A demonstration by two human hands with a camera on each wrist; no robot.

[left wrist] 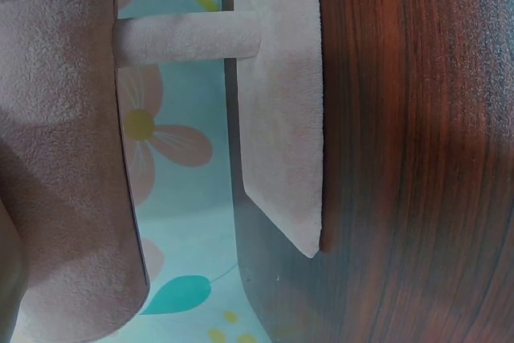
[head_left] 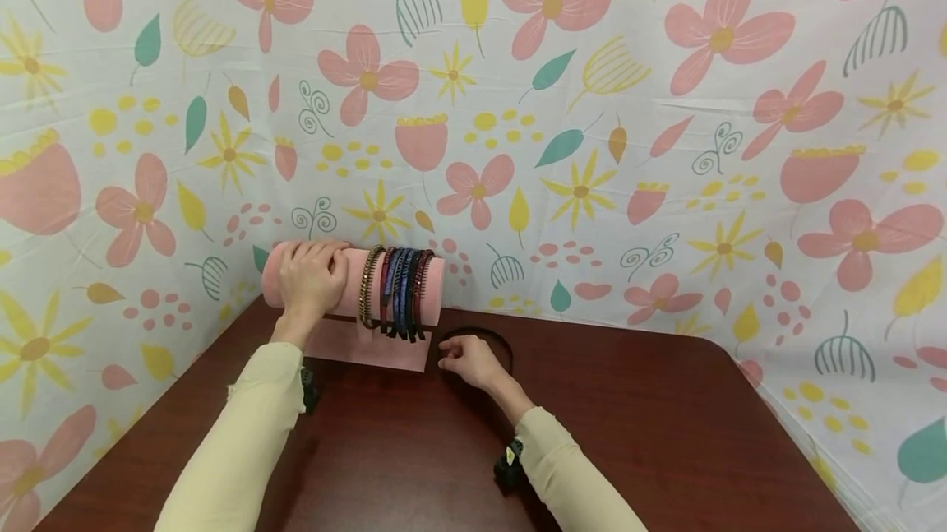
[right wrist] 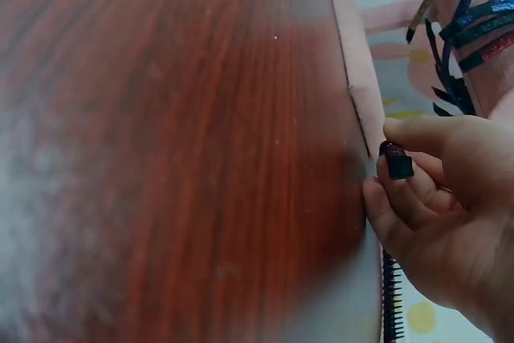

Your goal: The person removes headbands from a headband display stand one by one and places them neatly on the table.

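Observation:
In the head view a pink plush headband holder (head_left: 353, 279), a horizontal roll on a flat base (head_left: 362, 349), stands at the table's back left. My left hand (head_left: 309, 275) grips the roll's left part from above. Several headbands (head_left: 402, 293), gold, red, blue and black, hang round the roll's right part. Low beside the base, my right hand (head_left: 473, 361) pinches a thin dark headband (head_left: 508, 344) by one end. In the right wrist view its dark tip (right wrist: 398, 166) pokes out between thumb and fingers, with a toothed stretch (right wrist: 391, 299) below the hand.
The dark red-brown wooden table (head_left: 629, 417) extends to the right and front. A flower-print cloth (head_left: 592, 104) hangs behind and along both sides. In the left wrist view a short post (left wrist: 189, 38) joins the roll to the base.

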